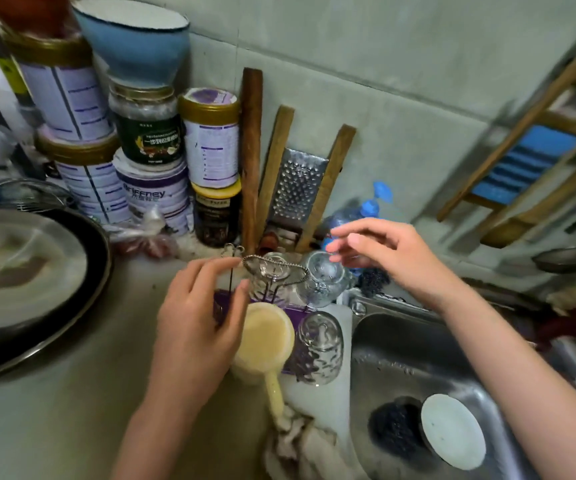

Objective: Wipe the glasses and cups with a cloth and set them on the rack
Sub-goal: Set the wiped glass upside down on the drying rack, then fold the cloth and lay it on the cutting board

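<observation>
Beaded metal wire rack [277,264] is touched at 9 o'clock by left hand [196,323], grip unclear; right hand [390,258] is spread above clear upturned glass [324,284].

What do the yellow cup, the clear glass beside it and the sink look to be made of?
The yellow cup looks like matte opaque plastic, with a moulded handle. The clear glass seems real glass, see-through with a raised pattern, though clear plastic is possible. The sink is likely stainless steel: grey, with a dull shine.
</observation>
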A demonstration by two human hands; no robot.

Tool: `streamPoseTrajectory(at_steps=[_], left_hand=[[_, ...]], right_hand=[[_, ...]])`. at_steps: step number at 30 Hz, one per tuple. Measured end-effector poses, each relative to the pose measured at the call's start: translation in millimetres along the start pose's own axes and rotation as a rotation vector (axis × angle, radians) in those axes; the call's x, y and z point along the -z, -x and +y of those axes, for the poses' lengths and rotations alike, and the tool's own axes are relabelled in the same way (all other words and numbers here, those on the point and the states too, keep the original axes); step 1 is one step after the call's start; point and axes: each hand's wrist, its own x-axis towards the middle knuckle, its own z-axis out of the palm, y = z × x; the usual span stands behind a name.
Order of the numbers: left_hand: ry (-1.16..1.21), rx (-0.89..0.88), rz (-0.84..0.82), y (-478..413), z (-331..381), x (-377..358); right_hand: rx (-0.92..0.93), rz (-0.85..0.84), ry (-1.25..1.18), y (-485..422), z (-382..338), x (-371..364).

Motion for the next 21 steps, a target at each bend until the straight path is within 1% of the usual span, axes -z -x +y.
streamPoseTrajectory(at_steps=[2,6,9,10,12,13,14,16,18,19,21], left_hand=[[0.030,-0.016,0.083,13,8,-1],[0.037,-0.059,0.119,44,19,-7],[0.032,-0.037,0.158,70,16,-11],[0.023,-0.021,0.161,79,12,-15],[-0.016,0.011,0.141,100,3,-23],[-0.025,0.029,0.122,110,-4,-26],[-0.034,0.051,0.094,119,-10,-29],[-0.070,0.092,0.024,137,-17,-36],[-0.128,0.129,-0.079,153,-21,-44],[-0.157,0.166,-0.161,159,-25,-49],[-0.205,0.271,-0.369,169,-32,-61]], right_hand=[[-0.014,0.032,-0.024,27,3,1],[-0.087,0.046,-0.061,74,20,-3],[-0.151,0.033,-0.021,98,42,-15],[-0.171,0.019,0.043,103,52,-19],[-0.210,-0.055,0.301,118,80,-28],[-0.247,-0.118,0.434,122,94,-35],[-0.302,-0.190,0.513,127,106,-44],[-0.409,-0.280,0.538,137,130,-63],[-0.437,-0.244,0.497,141,149,-80],[-0.432,-0.214,0.468,141,156,-88],[-0.380,-0.217,0.471,140,165,-100]])
